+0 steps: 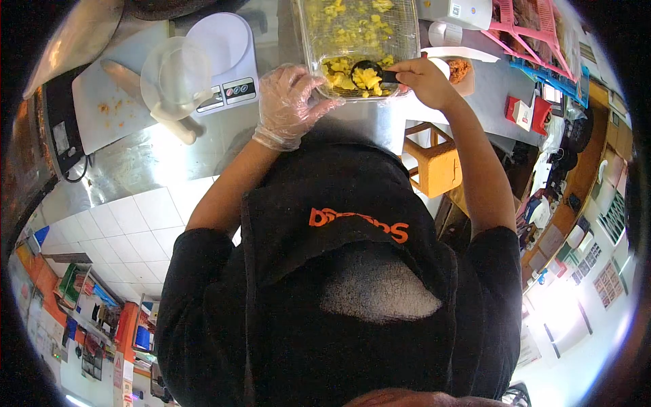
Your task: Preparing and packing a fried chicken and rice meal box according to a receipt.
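Note:
My right hand, bare, grips the dark handle of a black scoop. Yellow chunks of food, like scrambled egg, fill its bowl. The scoop is inside a clear rectangular container, at its near end, with more yellow chunks around it. A transparent cover seems to lie over the far part. On the near left corner of the container, my left hand in a clear plastic glove has its thumb and fingers around the edge.
Left stands a white kitchen scale, beside a translucent round container and a white cutting board with orange crumbs. A box of reddish-brown food sits at the right, near a pink rack. Below is an orange stool.

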Tool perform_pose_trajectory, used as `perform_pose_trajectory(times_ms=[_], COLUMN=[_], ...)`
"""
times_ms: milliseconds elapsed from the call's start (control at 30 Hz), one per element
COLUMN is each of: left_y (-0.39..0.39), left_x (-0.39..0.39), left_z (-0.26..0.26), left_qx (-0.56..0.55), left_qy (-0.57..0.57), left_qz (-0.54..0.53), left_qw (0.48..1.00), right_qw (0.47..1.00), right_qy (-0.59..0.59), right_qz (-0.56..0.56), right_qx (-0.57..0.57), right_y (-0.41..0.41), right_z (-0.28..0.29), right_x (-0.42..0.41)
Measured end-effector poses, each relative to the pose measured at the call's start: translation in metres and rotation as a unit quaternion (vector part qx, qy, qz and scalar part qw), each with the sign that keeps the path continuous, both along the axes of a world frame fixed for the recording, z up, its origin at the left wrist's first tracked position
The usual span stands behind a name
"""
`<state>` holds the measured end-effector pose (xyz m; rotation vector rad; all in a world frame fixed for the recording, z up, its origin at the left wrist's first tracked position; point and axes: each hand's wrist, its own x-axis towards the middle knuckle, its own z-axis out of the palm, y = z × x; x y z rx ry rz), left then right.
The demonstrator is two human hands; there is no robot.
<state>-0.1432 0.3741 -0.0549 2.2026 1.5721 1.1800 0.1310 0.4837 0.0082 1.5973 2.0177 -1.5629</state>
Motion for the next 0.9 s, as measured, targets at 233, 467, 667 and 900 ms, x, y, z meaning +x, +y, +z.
perform_pose_trajectory(times_ms=[233, 467, 667, 900], left_y=[0.001, -0.005, -0.018, -0.025], left_x=[0.001, -0.009, 0.000, 0.023], left_z=[0.000, 0.017, 0.012, 0.003], left_qx=[-0.010, -0.054, -0.220, -0.264], left_qy=[-0.016, 0.002, -0.140, -0.309], left_qz=[0.021, 0.041, 0.104, 0.196], left_qw=[1.000, 0.998, 0.960, 0.892], right_qw=[0.992, 0.874, 0.824, 0.849], right_qy=[0.022, 0.198, 0.097, -0.030], right_qz=[-0.124, -0.439, -0.533, -0.256], right_qx=[0.030, 0.072, 0.165, 0.461], right_y=[-0.014, -0.038, -0.035, -0.044], right_z=[0.012, 0.006, -0.040, -0.120], right_x=[0.007, 0.084, 0.181, 0.157])
